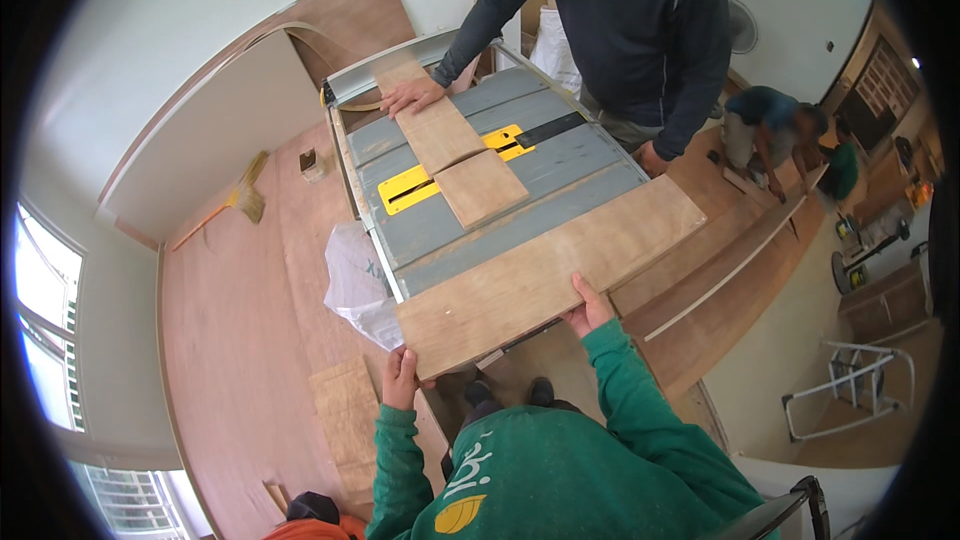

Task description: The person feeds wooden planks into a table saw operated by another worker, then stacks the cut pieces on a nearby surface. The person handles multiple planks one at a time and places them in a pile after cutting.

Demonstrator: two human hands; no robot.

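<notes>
A long plywood board (545,275) lies across the near part of a grey table saw (400,232), slanting up to the right. At its lower left corner my left hand (401,378) grips it, thumb on top and fingers partly hidden beneath. My right hand (590,310) is closed on the near edge around its middle, the thumb over the upper face. Farther back, a narrow plywood strip (432,135) and a shorter plywood piece (481,187) meet at the yellow insert (408,190). A co-worker's hand (412,94) presses on the strip.
Opposite me stands the co-worker in a dark top (630,30). A yellow broom (248,190) rests on the left floor beyond a white sack (358,275). At right, people crouch by long wooden panels (720,290), and a step stool (850,385) stands nearby.
</notes>
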